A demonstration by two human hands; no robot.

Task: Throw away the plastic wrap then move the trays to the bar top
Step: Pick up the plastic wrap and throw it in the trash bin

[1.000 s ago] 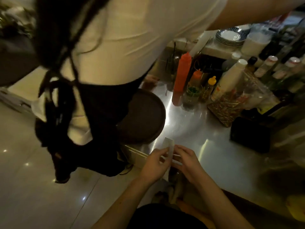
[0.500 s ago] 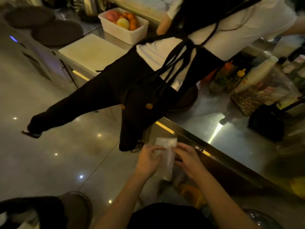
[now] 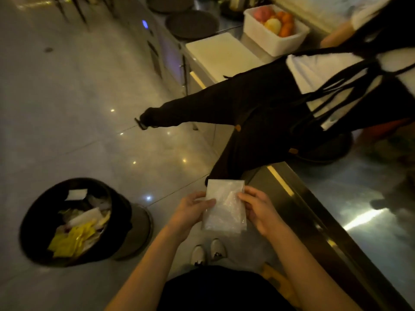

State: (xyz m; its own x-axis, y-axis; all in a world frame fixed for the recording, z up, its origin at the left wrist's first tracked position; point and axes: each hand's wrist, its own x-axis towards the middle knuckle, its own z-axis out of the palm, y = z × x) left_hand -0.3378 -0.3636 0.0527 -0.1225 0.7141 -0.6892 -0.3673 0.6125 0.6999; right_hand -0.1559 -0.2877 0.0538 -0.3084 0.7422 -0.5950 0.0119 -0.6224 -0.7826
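Note:
A folded piece of clear plastic wrap point(image 3: 224, 207) hangs over the floor in front of me, pinched on both sides. My left hand point(image 3: 190, 212) grips its left edge and my right hand point(image 3: 260, 212) grips its right edge. A black trash bin point(image 3: 33, 221), open and holding yellow and white rubbish, stands on the floor to my lower left, apart from my hands. Two dark round trays point(image 3: 193, 23) lie on the far counter at the top. Another dark round tray point(image 3: 325, 151) sits on the steel counter, partly hidden behind a person.
A person in a white shirt and black apron point(image 3: 292, 104) leans over the steel counter point(image 3: 359, 198) on my right, one leg stretched out over the floor. A white cutting board point(image 3: 220, 52) and a white tub of fruit point(image 3: 274, 25) sit farther along.
My view has swung left and down from the counter to the floor, and the trash bin has come into sight. Both hands still hold the plastic wrap, now away from the counter edge.

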